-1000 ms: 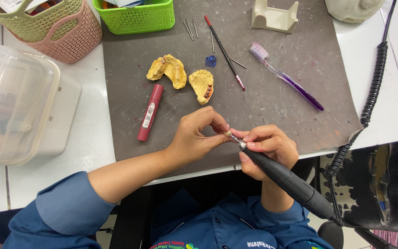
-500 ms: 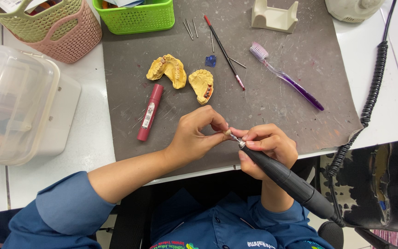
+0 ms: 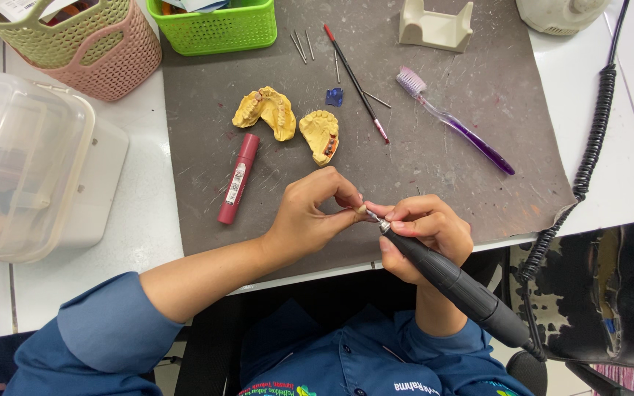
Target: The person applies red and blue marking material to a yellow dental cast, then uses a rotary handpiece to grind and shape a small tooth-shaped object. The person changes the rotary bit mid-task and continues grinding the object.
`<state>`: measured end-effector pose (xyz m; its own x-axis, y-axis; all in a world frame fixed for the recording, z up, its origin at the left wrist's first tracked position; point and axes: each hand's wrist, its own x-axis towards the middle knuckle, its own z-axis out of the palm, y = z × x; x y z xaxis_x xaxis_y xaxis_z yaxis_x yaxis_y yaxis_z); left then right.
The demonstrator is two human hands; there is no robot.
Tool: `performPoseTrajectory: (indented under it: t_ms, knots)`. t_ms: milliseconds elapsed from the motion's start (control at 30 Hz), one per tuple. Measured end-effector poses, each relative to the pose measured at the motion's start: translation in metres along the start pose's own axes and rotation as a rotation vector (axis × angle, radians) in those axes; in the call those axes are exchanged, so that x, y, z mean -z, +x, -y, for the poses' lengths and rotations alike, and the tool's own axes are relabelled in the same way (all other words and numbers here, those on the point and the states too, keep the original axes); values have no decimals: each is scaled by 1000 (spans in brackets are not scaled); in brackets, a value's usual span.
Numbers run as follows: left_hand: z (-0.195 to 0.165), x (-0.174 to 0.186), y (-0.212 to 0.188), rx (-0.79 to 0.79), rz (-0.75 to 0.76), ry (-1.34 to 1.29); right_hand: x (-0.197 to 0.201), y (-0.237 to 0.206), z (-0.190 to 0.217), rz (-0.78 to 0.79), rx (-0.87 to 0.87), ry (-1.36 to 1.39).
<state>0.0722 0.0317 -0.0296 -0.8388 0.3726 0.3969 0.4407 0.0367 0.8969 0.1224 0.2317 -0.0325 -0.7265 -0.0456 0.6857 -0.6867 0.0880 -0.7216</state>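
Observation:
My left hand (image 3: 310, 214) pinches a tiny pale tooth-like piece (image 3: 361, 210) between thumb and fingertips, just above the near edge of the grey mat (image 3: 478, 81). My right hand (image 3: 425, 233) grips a black rotary handpiece (image 3: 456, 286) like a pen, and its metal tip touches the small piece. Two yellow dental casts (image 3: 266, 111) (image 3: 321, 134) lie on the mat beyond my hands.
A red tube (image 3: 238, 178), a thin brush (image 3: 355, 82), a blue chip (image 3: 334, 97) and a purple toothbrush (image 3: 456, 122) lie on the mat. Baskets (image 3: 214, 28) (image 3: 104, 66) stand at the back, a clear lidded box (image 3: 23, 161) at left. A coiled black cord (image 3: 588, 161) runs down the right.

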Motion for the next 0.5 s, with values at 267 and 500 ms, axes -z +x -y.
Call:
performPoseTrajectory:
  t_ms: [267, 500]
  knots:
    - [0, 0, 0, 26, 15, -56, 0, 2, 2, -7, 4, -29]
    - [0, -3, 0, 19, 20, -74, -1, 0, 0, -52, 7, 22]
